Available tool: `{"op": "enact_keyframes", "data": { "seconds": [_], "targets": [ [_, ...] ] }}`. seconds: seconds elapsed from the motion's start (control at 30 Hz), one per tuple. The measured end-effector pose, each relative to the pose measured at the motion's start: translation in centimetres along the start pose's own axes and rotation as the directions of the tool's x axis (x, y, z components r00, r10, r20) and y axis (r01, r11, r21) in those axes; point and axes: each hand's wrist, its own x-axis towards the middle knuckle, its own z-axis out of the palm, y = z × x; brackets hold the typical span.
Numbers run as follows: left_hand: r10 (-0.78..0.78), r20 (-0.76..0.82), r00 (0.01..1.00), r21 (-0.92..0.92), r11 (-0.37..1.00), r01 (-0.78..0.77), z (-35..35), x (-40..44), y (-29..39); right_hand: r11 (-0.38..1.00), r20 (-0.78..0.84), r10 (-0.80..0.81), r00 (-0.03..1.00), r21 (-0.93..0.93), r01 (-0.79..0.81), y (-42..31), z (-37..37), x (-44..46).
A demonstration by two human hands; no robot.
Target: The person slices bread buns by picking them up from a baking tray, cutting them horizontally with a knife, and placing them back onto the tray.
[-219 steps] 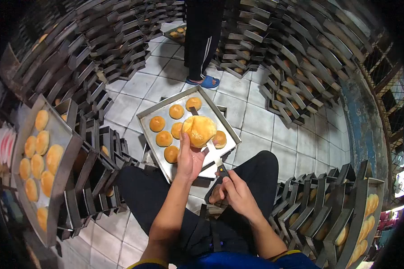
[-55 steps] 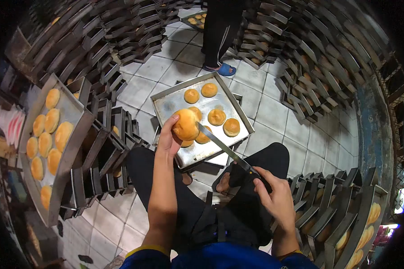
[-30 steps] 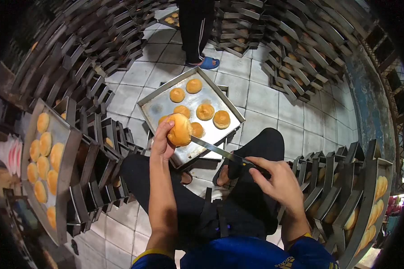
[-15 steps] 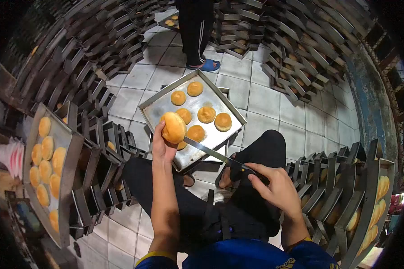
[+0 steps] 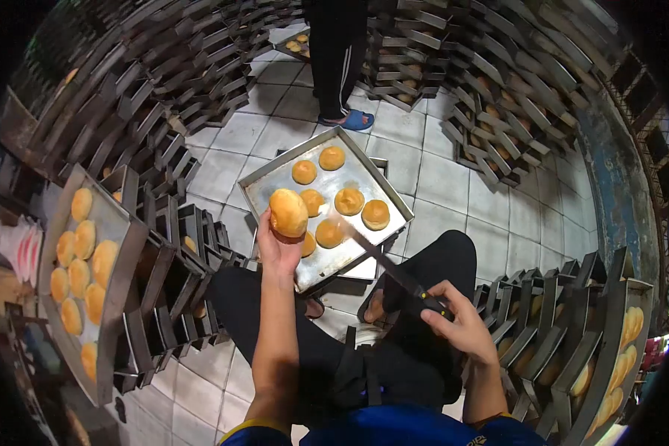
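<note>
A round golden bun (image 5: 288, 211) rests in my left hand (image 5: 279, 251), fingers curled around its lower and left side, held above the near left part of a metal baking tray (image 5: 323, 271). My right hand (image 5: 461, 320) grips the black handle of a long knife (image 5: 394, 271). The blade points up and left, its tip blurred, apart from the bun and over the tray. Several more buns lie on the tray, among them one bun (image 5: 375, 214) at the right and another bun (image 5: 332, 157) at the far corner. One bun is partly hidden behind my left hand.
Stacked metal trays surround me. A tray of buns (image 5: 115, 297) tops the left stack; another tray (image 5: 623, 357) tops the right one. Ahead, a person in dark trousers (image 5: 338, 59) and blue sandals stands on the tiled floor (image 5: 453, 186). More tray stacks (image 5: 405, 52) stand behind.
The knife blade has come away from the bun, and my right hand has moved slightly down and right. My left hand still holds the bun. The whole view has shifted a little.
</note>
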Motion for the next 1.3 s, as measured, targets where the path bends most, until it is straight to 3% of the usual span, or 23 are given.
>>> {"op": "enact_keyframes", "data": {
  "seconds": [0.07, 0.1, 0.2, 0.4, 0.63, 0.73, 1.0, 1.1, 1.3],
  "targets": [
    [0.008, 0.031, 0.999, 0.007, 1.000, -0.008, 0.0, 0.0, -1.4, 0.919, 0.060, 0.171, 0.983, 0.351, -0.181, 0.3, 1.7, 0.9],
    [-0.011, 0.053, 0.999, -0.016, 1.000, 0.012, 0.6, -0.3, -1.8, 0.905, 0.068, 0.192, 0.979, 0.373, -0.203, 0.8, 2.7, 1.3],
    [-0.013, 0.058, 0.998, -0.043, 0.999, 0.016, 2.2, -1.3, -3.1, 0.992, -0.096, 0.039, 0.995, 0.127, -0.027, -0.2, 5.6, 2.9],
    [0.013, 0.102, 0.995, -0.031, 0.999, -0.010, 2.8, -2.1, -3.8, 1.000, -0.020, 0.020, 1.000, 0.016, -0.020, 0.0, 7.0, 3.7],
    [0.045, 0.088, 0.995, -0.045, 0.998, -0.041, 2.9, -2.0, -4.0, 0.998, -0.023, 0.049, 0.999, 0.028, -0.049, -0.3, 7.7, 3.2],
    [0.050, 0.101, 0.994, -0.027, 0.999, -0.047, 3.1, -2.1, -4.3, 0.998, -0.052, -0.040, 0.998, 0.041, 0.042, 0.3, 8.5, 3.3],
    [-0.016, 0.151, 0.988, 0.078, 0.997, 0.004, 4.2, -3.2, -6.0, 0.993, -0.048, 0.058, 0.997, 0.108, -0.052, 0.6, 9.2, 5.2],
    [0.070, 0.131, 0.989, 0.108, 0.991, -0.084, 4.3, -2.8, -5.7, 0.995, -0.052, 0.047, 0.998, 0.096, -0.042, 0.8, 9.0, 4.9],
    [0.053, 0.182, 0.982, 0.174, 0.981, -0.085, 4.7, -3.4, -6.7, 0.994, -0.033, 0.058, 0.998, 0.091, -0.055, -0.8, 8.0, 6.7]
  ]
}}
